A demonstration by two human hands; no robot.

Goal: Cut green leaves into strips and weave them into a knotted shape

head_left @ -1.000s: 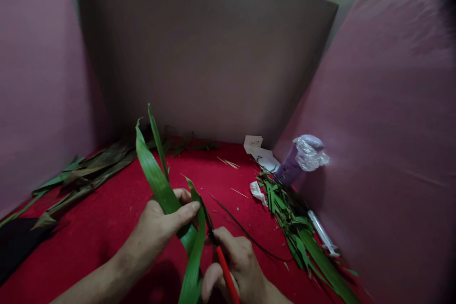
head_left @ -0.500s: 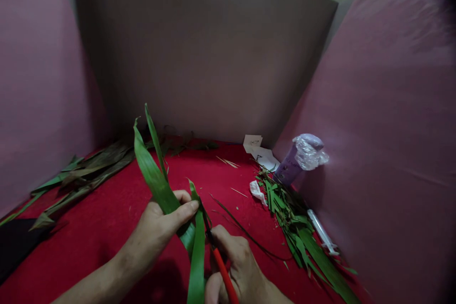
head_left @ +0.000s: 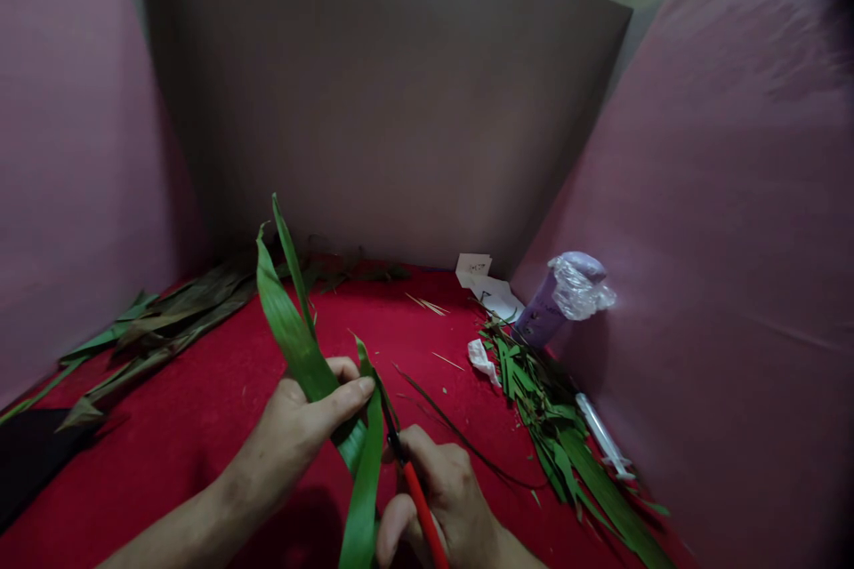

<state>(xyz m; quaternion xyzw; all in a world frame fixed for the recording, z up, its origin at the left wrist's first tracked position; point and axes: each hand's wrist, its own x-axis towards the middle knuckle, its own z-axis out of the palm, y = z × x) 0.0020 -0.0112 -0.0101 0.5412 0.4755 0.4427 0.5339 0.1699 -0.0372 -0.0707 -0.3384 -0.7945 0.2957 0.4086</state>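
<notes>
Between the thumb and fingers of my left hand (head_left: 313, 413) are long green leaves (head_left: 290, 329), their tips pointing up and away. One leaf strip (head_left: 364, 498) hangs down toward me from the pinch. My right hand (head_left: 447, 489) is closed around a red-handled cutting tool (head_left: 422, 502), seemingly scissors. Its dark blades lie along the right edge of the hanging strip, where a thin sliver (head_left: 390, 400) of leaf stands apart. The lower end of the handles is partly hidden by my fingers and the frame edge.
Dry leaves (head_left: 180, 320) lie along the left side of the red cloth (head_left: 220, 373). On the right are cut green leaf pieces (head_left: 534, 400), a syringe (head_left: 604, 436), a purple container (head_left: 543, 311) with plastic wrap, crumpled tissue (head_left: 481, 360) and white papers (head_left: 494, 295). Thin sticks (head_left: 427, 304) lie mid-cloth.
The lower part of the hanging strip has swung left. The sliver at its edge stands a little farther from it. My right hand has shifted only slightly.
</notes>
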